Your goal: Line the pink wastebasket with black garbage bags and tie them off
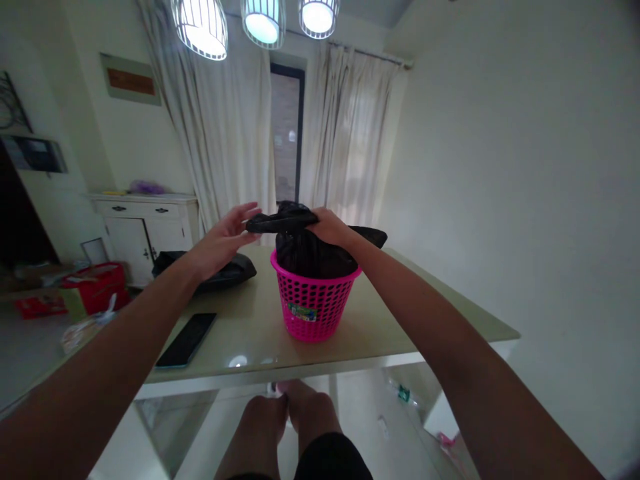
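A pink perforated plastic basket point(317, 300) stands upright on the table, with a black plastic bag point(315, 257) bunched inside it and rising above the rim. My right hand point(330, 227) is closed on a gathered part of that bag above the basket. At the other end of the same gathered part, my left hand point(233, 233) has its fingers apart, with the bag's end between thumb and fingers; whether they touch it is unclear. Another black plastic bag point(225, 273) lies on the table behind my left forearm. The inside of the basket is hidden.
A smartphone point(187, 340) lies near the front edge of the glossy table point(250, 347). The wall point(500, 167) runs along the right. Beyond the table stand a white cabinet point(150, 227) and red boxes point(95, 287). A plastic bottle point(404, 393) lies on the floor.
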`<move>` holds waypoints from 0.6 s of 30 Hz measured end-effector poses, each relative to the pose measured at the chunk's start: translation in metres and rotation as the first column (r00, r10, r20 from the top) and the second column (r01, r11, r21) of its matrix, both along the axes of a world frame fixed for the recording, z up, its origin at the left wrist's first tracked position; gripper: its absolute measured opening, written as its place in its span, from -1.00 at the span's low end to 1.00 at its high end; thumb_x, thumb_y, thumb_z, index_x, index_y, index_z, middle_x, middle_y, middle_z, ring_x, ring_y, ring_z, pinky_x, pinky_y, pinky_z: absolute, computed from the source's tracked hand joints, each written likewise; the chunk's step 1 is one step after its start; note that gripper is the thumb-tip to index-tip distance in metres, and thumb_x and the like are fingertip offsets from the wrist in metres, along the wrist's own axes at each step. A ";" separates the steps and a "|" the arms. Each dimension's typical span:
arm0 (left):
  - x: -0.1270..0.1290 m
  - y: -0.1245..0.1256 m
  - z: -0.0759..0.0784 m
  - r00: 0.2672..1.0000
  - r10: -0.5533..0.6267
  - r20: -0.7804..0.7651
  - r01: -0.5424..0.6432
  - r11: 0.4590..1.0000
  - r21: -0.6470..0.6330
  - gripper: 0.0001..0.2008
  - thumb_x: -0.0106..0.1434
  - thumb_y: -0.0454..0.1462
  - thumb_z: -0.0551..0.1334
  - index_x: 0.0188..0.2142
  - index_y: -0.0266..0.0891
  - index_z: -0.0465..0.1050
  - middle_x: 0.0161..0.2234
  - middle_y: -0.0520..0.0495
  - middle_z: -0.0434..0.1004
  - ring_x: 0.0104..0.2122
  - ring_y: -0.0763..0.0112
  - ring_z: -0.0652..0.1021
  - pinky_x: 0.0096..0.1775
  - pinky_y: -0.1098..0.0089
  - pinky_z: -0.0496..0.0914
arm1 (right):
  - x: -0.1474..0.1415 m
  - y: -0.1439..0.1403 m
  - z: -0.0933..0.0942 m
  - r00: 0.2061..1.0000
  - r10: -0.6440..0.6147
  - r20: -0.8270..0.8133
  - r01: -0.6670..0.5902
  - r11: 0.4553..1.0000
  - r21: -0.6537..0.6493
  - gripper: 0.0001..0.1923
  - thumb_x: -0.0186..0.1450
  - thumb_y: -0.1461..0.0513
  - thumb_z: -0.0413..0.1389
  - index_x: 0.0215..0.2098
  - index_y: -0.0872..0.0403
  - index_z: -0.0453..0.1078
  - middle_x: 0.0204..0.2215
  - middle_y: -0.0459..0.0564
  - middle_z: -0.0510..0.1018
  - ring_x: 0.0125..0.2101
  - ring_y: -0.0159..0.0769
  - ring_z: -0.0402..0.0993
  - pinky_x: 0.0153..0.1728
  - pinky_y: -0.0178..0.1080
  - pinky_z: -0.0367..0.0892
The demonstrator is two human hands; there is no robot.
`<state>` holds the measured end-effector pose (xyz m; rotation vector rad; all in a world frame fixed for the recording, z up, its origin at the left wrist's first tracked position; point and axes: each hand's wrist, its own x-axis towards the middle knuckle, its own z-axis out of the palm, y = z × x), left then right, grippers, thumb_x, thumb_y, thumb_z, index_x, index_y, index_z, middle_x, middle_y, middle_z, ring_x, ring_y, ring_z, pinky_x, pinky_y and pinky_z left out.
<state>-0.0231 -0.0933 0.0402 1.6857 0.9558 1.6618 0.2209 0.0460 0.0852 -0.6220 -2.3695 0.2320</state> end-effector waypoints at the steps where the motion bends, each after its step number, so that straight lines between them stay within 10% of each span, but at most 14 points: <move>1: -0.007 0.005 -0.013 0.997 0.044 -0.069 -0.045 0.999 -0.017 -0.04 0.00 -0.13 0.67 0.38 0.04 0.41 0.52 -0.21 0.29 0.53 -0.15 0.23 0.51 -0.17 0.06 | 0.002 0.000 0.001 0.999 -0.031 -0.041 0.031 1.000 -0.006 -0.83 0.37 0.28 0.18 -0.30 0.20 0.60 -0.35 -0.01 0.64 -0.22 -0.20 0.55 -0.15 -0.26 0.33; 5: 0.028 0.033 -0.038 0.991 -0.049 -0.127 0.050 0.999 0.001 0.05 0.00 -0.04 0.69 0.44 0.02 0.35 0.57 -0.21 0.17 0.59 -0.14 0.07 0.53 -0.19 -0.02 | -0.005 -0.010 0.003 1.000 -0.020 -0.004 0.020 1.000 0.001 -0.80 0.39 0.19 0.24 -0.27 0.17 0.62 -0.35 -0.02 0.64 -0.20 -0.17 0.57 -0.12 -0.23 0.36; 11: 0.094 0.058 -0.007 0.746 -0.167 0.644 0.233 0.972 -0.018 -0.71 0.29 -0.07 0.50 -0.18 -0.19 0.58 0.02 -0.21 0.73 0.13 0.06 0.66 0.21 0.11 0.53 | 0.030 -0.002 0.016 0.951 -0.013 0.310 0.052 0.991 -0.121 -0.30 -0.17 0.08 0.63 -0.04 -0.06 0.69 -0.20 -0.01 0.71 -0.17 -0.04 0.61 0.02 0.00 0.48; 15: 0.088 0.060 0.003 0.631 -0.038 0.775 0.175 0.980 -0.094 -0.83 0.39 -0.20 0.38 -0.28 -0.15 0.44 -0.40 0.00 0.61 -0.23 0.24 0.69 -0.04 0.23 0.59 | 0.088 0.022 0.029 0.826 -0.379 0.418 0.461 0.880 -0.113 -0.66 -0.27 0.36 0.57 -0.62 0.03 0.54 -0.67 -0.12 0.40 -0.36 -0.04 0.54 0.09 0.27 0.41; 18: 0.091 0.065 -0.001 0.722 0.050 0.690 0.086 0.983 -0.161 -0.82 0.35 -0.30 0.33 -0.37 -0.15 0.39 -0.59 0.14 0.31 -0.47 0.37 0.53 -0.28 0.38 0.49 | 0.111 0.024 0.041 0.951 -0.264 0.158 0.300 0.911 -0.284 -0.75 -0.01 0.33 0.42 -0.69 0.05 0.47 -0.73 -0.11 0.37 -0.44 -0.14 0.50 0.09 0.25 0.44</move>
